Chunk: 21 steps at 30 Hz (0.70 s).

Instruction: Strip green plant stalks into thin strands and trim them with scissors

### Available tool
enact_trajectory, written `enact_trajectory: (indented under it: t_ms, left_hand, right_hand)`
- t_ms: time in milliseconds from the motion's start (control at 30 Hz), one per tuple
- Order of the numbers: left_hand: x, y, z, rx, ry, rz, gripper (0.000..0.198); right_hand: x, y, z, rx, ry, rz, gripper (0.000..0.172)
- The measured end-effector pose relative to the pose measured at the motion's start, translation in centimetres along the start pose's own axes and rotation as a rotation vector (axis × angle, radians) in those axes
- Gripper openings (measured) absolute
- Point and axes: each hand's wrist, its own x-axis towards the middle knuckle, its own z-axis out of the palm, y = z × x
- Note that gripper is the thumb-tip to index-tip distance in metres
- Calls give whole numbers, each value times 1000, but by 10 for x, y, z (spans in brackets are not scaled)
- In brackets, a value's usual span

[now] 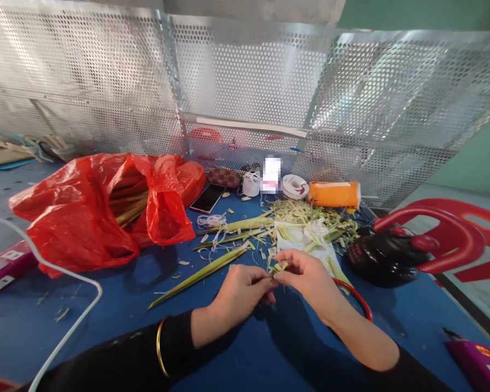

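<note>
My left hand point(243, 286) and my right hand point(304, 272) meet over the blue table, both closed in a pinch. Between their fingertips is a small piece of green leaf strips point(278, 267); its exact shape is partly hidden by the fingers. Left of them a long green leaf blade point(200, 276) lies flat, with more blades point(245, 224) behind it. A heap of shredded leaf strips point(310, 215) lies beyond my right hand, partly on a white sheet point(330, 247). A loose tangle of white string point(211, 221) rests near the blades.
A red plastic bag point(81, 212) holding leaf stalks stands left, near a phone point(208, 198). Behind are a checkered case point(224, 177), a white tape roll point(295, 187) and an orange packet point(335, 194). A black kettle point(379, 258) stands right; a white cable point(71, 326) crosses left.
</note>
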Motion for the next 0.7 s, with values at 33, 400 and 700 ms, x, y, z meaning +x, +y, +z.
enact_trajectory:
  t_ms: [33, 400, 700]
  left_hand:
    - [-2, 1, 0, 57, 12, 23, 34]
    - [-11, 1, 6, 344, 97, 44, 32]
    - [-8, -2, 8, 126, 92, 13, 32]
  right_hand:
    - [0, 1, 1, 13, 15, -4, 30]
    - [2, 13, 9, -5, 72, -31, 32]
    - [1, 8, 10, 13, 99, -50, 26]
